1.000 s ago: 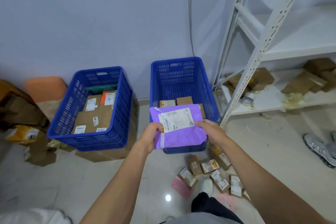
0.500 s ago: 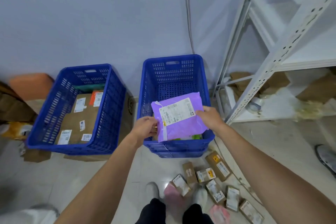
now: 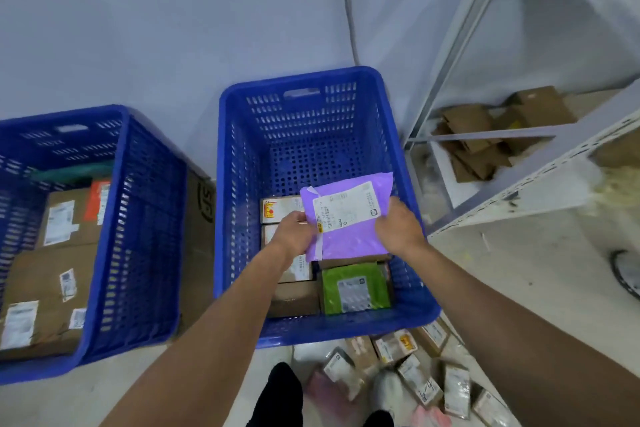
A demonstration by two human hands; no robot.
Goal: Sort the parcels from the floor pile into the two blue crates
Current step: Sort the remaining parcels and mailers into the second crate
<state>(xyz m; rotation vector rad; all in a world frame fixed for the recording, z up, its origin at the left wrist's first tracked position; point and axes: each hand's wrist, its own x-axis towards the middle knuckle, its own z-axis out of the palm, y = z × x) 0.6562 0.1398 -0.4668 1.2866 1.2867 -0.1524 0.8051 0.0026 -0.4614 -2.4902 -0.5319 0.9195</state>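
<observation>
A purple mailer bag [image 3: 349, 218] with a white label hangs inside the right blue crate [image 3: 311, 107], above the parcels there. My left hand [image 3: 294, 236] grips its left edge and my right hand [image 3: 398, 229] grips its right edge. Below it in the crate lie a green parcel [image 3: 353, 288] and several brown boxes [image 3: 280, 210]. The left blue crate [image 3: 145, 218] holds large cardboard parcels [image 3: 45, 281]. The floor pile of small boxes [image 3: 408, 367] lies in front of the right crate, by my feet.
A white metal shelf rack [image 3: 540, 156] stands at the right with cardboard boxes [image 3: 478, 139] on its low shelf. A flat carton [image 3: 201, 218] leans between the crates. A grey cable [image 3: 349, 3] runs down the wall. A shoe [image 3: 627, 274] shows at the right edge.
Both hands have carried the purple mailer forward and down, from above the crate's front rim into the right crate. The view has moved closer to the crates.
</observation>
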